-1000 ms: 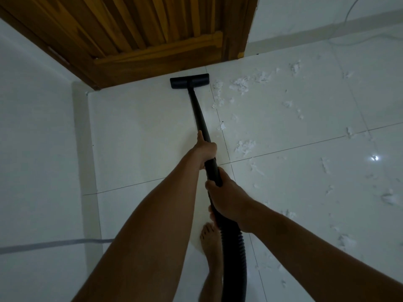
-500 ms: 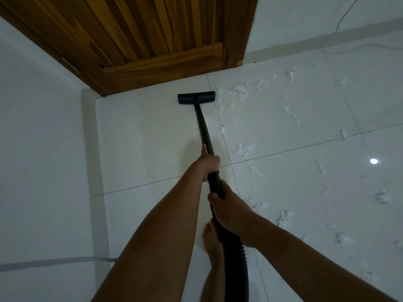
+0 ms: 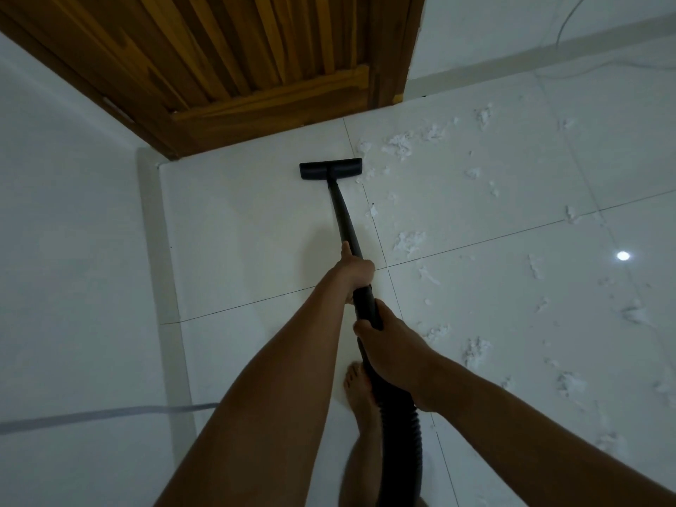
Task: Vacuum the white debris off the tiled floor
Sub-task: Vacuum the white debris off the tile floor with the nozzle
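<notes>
**Left tile looks clean, the right side is yet to be done**

From where I stand, the job looks less than half finished. The person grips the black wand (image 3: 344,217) with both hands: the left hand (image 3: 356,267) is wrapped round it further down the tube, and the right hand (image 3: 393,345) is curled round the thicker end where the ribbed hose (image 3: 400,433) joins. A bare foot (image 3: 360,389) is planted just beside the hose.

The vacuum head (image 3: 331,169) sits flat on the tiled floor (image 3: 237,232), a little short of the wooden door (image 3: 237,49), with its right end just at the grout line. Left of that line, the tile up to the wall shows no scraps that I can see, so I'd judge that strip done.

The white debris (image 3: 400,146) lies almost wholly to the right of the line. There is a clump near the door frame just beside the head, a patch (image 3: 409,241) near the tile crossing, and loose tufts (image 3: 475,349) close to the right forearm, with more strewn towards the right edge. All of that is left to pick up, and the clump nearest the head seems the likely next bit.
</notes>
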`<state>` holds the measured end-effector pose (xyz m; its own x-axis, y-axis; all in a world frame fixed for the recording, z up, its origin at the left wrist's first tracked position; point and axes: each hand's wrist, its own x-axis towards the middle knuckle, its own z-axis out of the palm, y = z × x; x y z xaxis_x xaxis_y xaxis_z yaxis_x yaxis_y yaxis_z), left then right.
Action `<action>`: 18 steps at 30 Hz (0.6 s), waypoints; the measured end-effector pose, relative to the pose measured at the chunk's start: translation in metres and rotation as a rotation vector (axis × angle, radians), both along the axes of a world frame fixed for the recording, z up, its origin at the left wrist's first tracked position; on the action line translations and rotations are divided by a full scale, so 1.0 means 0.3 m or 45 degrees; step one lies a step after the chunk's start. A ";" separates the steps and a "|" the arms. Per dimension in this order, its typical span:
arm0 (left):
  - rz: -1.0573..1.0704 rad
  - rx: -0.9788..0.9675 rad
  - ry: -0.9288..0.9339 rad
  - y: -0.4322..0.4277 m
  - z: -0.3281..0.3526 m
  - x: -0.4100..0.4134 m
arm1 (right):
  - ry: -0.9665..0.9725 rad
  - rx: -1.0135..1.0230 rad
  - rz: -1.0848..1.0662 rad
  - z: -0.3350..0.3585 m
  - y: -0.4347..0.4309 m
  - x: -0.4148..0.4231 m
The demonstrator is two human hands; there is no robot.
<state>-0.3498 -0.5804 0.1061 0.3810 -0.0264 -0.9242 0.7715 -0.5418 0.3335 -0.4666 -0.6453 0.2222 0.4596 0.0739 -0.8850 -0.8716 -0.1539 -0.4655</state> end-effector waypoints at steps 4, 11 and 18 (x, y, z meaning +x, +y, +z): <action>0.002 -0.005 0.007 0.009 0.014 0.023 | -0.004 0.018 -0.011 0.010 0.011 0.023; 0.066 -0.024 -0.029 0.034 -0.023 0.057 | -0.014 0.019 0.013 -0.037 0.025 0.065; 0.069 -0.031 -0.103 0.050 -0.102 0.149 | -0.033 0.045 -0.006 -0.128 0.032 0.144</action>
<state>-0.3050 -0.5654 0.0755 0.4556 -0.0258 -0.8898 0.7697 -0.4907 0.4083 -0.4233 -0.6355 0.1838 0.4825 0.1025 -0.8699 -0.8600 -0.1327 -0.4927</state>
